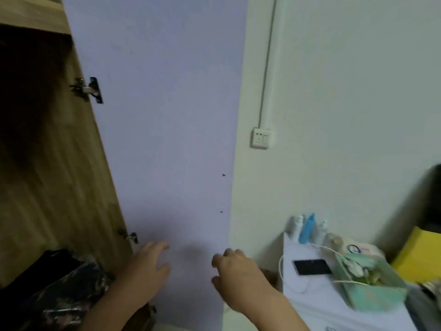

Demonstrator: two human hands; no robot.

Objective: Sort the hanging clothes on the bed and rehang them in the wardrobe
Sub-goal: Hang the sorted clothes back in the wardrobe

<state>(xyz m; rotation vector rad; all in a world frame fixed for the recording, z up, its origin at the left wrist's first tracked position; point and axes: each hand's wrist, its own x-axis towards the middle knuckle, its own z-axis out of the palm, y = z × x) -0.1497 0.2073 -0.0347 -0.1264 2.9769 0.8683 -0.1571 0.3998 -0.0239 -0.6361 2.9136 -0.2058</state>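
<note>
Reaching fingers (162, 246) near wardrobe door (162, 115), clothes (62, 283) left

We have only one view, worn on the head, looking forward and down, close against the open wardrobe door (162, 130) that fills the middle. The wardrobe interior (35, 139) sits at our left edge, a white bedside cabinet (317, 304) at the lower right corner.
</note>
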